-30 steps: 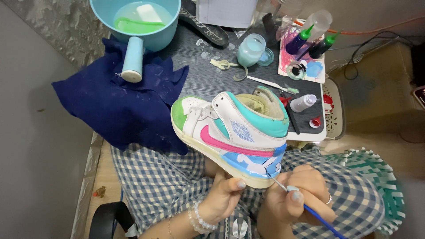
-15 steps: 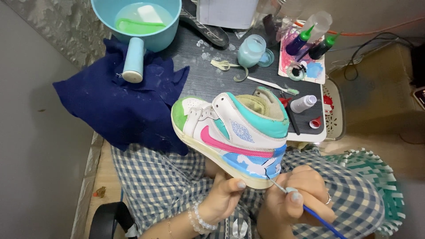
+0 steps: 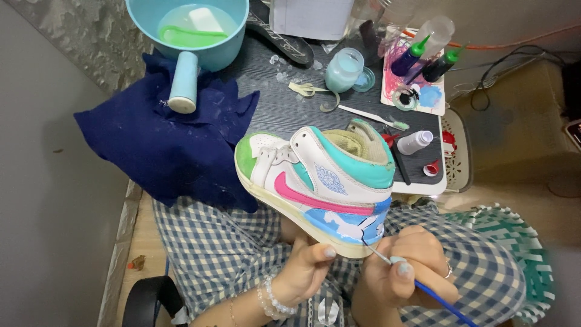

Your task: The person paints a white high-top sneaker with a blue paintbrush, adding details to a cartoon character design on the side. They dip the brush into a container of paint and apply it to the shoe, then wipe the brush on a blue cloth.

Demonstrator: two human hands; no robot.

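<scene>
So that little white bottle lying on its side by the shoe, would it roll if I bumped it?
Probably. The small white bottle looks round and lies on its side on the dark tabletop, near the edge, so a nudge could send it off. It looks small and likely light. Its cap seems off, so it may spill.

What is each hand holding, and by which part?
The left hand holds the sneaker from beneath, at its sole. The right hand pinches a thin paintbrush near its tip end.
</scene>
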